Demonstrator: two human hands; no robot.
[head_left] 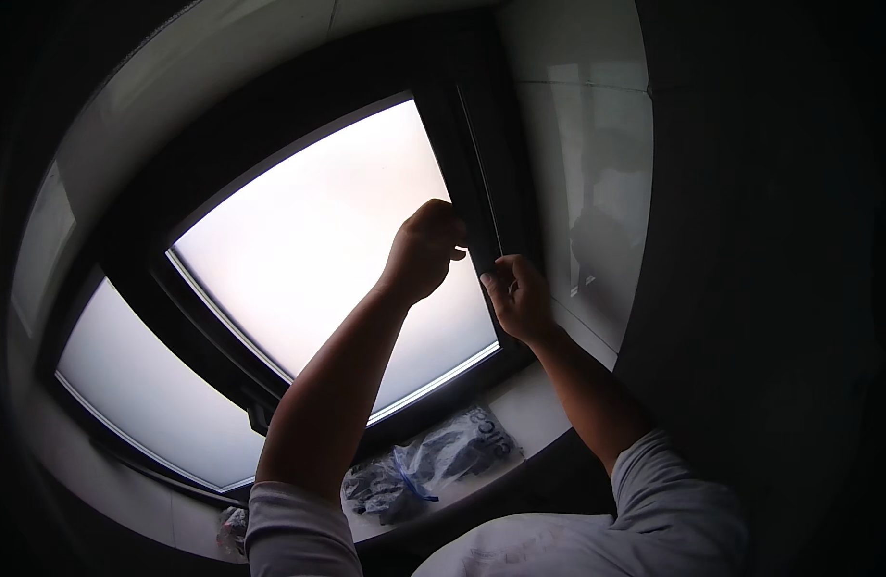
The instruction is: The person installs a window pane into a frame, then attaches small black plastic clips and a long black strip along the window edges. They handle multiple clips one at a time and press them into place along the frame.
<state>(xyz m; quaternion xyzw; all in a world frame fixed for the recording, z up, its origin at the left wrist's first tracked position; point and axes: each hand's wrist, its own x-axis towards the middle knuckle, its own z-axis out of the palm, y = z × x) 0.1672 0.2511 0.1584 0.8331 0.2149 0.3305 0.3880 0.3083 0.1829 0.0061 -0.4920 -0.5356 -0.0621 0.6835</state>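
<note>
Both hands are raised to the dark frame point(476, 183) of a frosted window, at the upright bar on the right side of the larger pane point(327, 240). The left hand point(425, 248) is curled closed against that bar, its fingers bent toward the frame edge; whether it pinches anything between them cannot be told against the glare. The right hand point(518, 296) sits just below and to the right, fingers folded around the same bar, thumb side pressed to the frame, so it grips the frame itself. The pane glows a flat milky white and shows nothing beyond it. A second frosted pane point(154, 394) lies to the lower left, parted from the first by a thick dark mullion point(188, 322). Pale, glossy wall tiles point(597, 144) run up the right of the window and carry a dim reflection; more pale wall curves over the top. Below the glass runs a light sill point(534, 409), and on it lies a clear plastic bag point(433, 457) of dark small parts, near the left forearm. The room around is very dim. Light sleeves point(673, 500) cover both upper arms.
</note>
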